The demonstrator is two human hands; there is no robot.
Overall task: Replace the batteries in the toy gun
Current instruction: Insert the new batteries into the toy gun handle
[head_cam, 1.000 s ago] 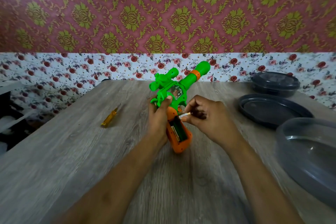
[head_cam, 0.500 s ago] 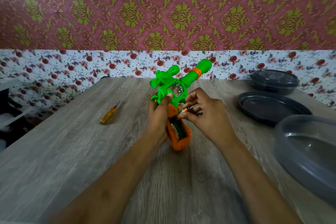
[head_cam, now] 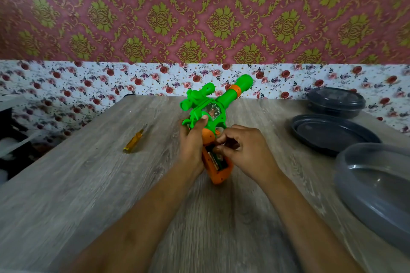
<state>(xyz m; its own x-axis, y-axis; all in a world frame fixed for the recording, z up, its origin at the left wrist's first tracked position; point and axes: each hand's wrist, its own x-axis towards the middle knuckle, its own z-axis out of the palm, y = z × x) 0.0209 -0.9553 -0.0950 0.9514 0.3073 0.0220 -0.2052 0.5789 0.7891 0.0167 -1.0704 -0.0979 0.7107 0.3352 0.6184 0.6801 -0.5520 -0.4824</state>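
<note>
The green and orange toy gun (head_cam: pixel 230 93) stands tilted on the wooden table (head_cam: pixel 84 184), barrel pointing up and away. My left hand (head_cam: pixel 192 139) grips its body from the left, thumb on the green part. The battery compartment (head_cam: pixel 219 163) in the orange handle is open and faces me, with a battery lying inside. My right hand (head_cam: pixel 246 150) is curled over the compartment's upper end, fingertips pinched on a battery that they mostly hide.
A yellow-handled screwdriver (head_cam: pixel 134 143) lies on the table to the left. On the right sit a dark round lid (head_cam: pixel 332 133), a closed dark container (head_cam: pixel 335 102) behind it, and a large translucent bowl (head_cam: pixel 377 184) near the table's right edge.
My right hand has lowered the battery from beside the trigger area down into the top of the open compartment. The left hand keeps the same grip on the gun.
</note>
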